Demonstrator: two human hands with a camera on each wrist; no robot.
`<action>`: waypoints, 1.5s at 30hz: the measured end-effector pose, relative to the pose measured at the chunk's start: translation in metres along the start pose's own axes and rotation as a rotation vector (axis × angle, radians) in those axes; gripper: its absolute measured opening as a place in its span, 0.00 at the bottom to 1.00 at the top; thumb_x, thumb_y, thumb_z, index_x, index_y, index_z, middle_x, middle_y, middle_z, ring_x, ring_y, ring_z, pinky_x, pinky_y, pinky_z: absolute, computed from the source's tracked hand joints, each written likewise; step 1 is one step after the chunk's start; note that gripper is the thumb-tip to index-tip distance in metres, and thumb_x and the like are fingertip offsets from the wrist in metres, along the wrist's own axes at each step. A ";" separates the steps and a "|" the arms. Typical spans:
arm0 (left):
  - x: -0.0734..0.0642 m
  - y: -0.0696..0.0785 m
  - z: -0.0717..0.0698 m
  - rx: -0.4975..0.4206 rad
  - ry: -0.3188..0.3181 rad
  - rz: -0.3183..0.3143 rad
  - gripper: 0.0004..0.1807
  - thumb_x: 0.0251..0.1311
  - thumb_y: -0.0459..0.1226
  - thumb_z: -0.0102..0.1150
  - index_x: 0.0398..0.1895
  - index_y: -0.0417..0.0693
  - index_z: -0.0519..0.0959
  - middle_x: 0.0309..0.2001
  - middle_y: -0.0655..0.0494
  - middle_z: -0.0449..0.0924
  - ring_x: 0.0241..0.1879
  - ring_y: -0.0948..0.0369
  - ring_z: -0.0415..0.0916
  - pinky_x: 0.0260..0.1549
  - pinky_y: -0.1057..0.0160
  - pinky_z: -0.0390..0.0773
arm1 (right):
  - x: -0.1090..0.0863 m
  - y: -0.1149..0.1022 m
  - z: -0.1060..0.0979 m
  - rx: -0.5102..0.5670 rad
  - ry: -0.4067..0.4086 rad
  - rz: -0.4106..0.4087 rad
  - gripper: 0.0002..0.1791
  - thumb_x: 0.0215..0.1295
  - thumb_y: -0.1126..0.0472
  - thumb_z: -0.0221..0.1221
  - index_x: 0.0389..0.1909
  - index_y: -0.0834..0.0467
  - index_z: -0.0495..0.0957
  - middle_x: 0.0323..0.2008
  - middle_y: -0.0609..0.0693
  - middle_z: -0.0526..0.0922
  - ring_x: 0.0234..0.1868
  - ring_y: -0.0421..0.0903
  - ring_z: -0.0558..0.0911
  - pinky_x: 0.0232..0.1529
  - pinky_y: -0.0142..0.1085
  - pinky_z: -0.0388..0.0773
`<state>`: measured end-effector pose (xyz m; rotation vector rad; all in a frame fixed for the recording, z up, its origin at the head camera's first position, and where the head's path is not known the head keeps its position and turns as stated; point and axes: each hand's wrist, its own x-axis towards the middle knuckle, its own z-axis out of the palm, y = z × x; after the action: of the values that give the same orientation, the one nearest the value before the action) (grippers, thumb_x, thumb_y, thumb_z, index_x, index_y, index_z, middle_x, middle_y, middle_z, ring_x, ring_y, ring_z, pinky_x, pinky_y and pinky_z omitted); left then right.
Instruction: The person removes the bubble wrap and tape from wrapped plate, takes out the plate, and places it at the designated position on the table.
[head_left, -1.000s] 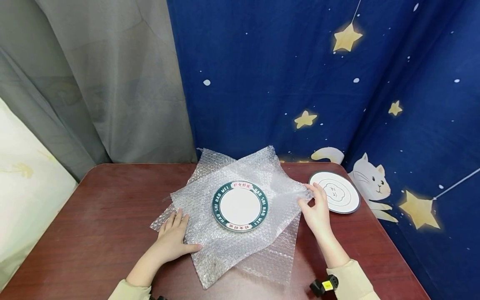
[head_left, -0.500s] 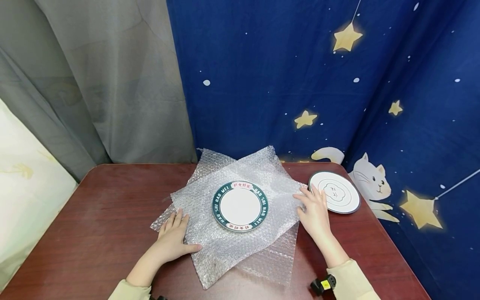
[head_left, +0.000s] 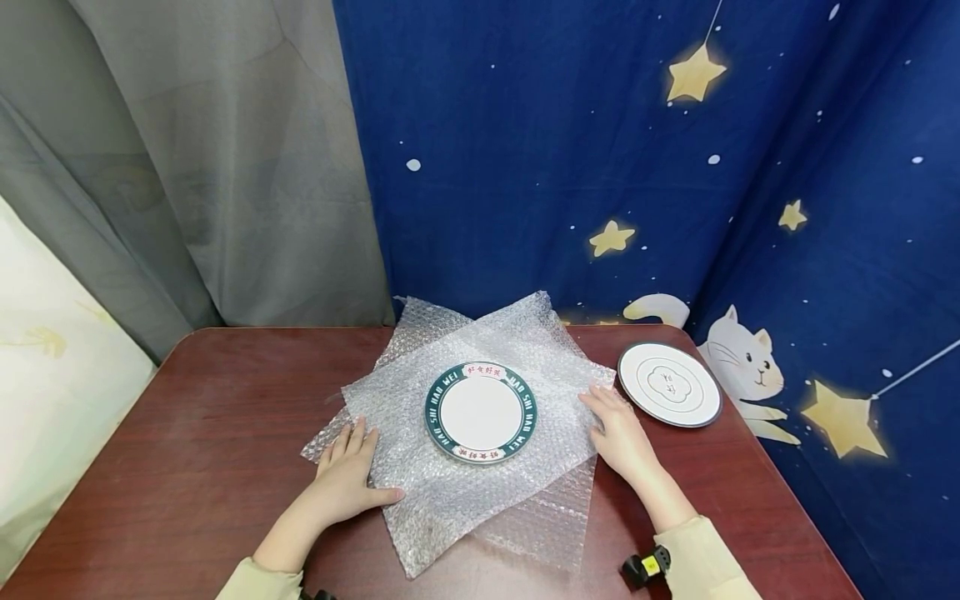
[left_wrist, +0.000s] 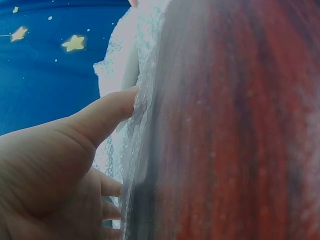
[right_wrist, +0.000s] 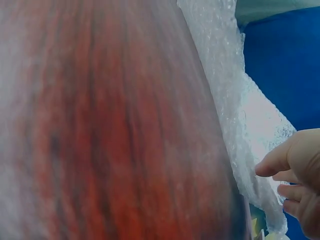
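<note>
A round plate (head_left: 480, 412) with a dark green lettered rim lies on layered sheets of bubble wrap (head_left: 427, 500), set crosswise to each other. My left hand (head_left: 345, 485), fingers spread, rests on the wrap's left edge; in the left wrist view its thumb (left_wrist: 110, 111) touches the sheet. On the opposite side, my right hand (head_left: 621, 433) touches the wrap's right corner with extended fingers. The right wrist view shows its thumb (right_wrist: 275, 162) against the bubble wrap (right_wrist: 225, 100). Neither hand touches the plate.
A second plate (head_left: 670, 383), with a dark rim and line pattern, lies on the brown table (head_left: 225, 433) beyond my right hand. Behind the table hang a grey curtain (head_left: 247, 167) and a blue starry curtain (head_left: 525, 167).
My right hand has let go of the wrap's raised right corner and moved slightly left and down onto the sheet. That corner now lies flatter. The left hand has stayed put.
</note>
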<state>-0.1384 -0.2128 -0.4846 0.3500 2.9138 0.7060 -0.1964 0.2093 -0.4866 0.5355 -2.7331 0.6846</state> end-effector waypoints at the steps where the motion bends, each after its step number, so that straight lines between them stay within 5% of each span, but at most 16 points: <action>1: 0.000 0.000 0.000 0.002 0.002 0.001 0.60 0.43 0.61 0.69 0.67 0.25 0.58 0.70 0.26 0.43 0.68 0.31 0.40 0.57 0.28 0.45 | 0.000 0.000 0.000 0.002 -0.013 0.006 0.29 0.47 0.77 0.62 0.56 0.67 0.76 0.59 0.66 0.72 0.63 0.64 0.67 0.63 0.57 0.57; 29: 0.000 0.001 -0.001 0.014 0.001 0.014 0.58 0.42 0.60 0.70 0.69 0.31 0.59 0.70 0.25 0.44 0.68 0.31 0.40 0.58 0.29 0.43 | 0.008 0.019 -0.005 0.108 -0.280 0.068 0.31 0.57 0.71 0.61 0.64 0.66 0.68 0.62 0.67 0.68 0.64 0.63 0.66 0.60 0.56 0.62; 45: -0.001 0.001 -0.002 0.026 -0.010 0.019 0.58 0.42 0.61 0.69 0.69 0.31 0.60 0.69 0.24 0.44 0.68 0.30 0.41 0.58 0.29 0.44 | 0.015 0.015 -0.012 0.129 -0.359 0.141 0.30 0.60 0.65 0.62 0.64 0.64 0.69 0.62 0.66 0.69 0.64 0.63 0.65 0.61 0.56 0.60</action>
<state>-0.1375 -0.2128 -0.4826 0.3837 2.9166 0.6669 -0.2144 0.2234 -0.4769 0.5426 -3.0999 0.8794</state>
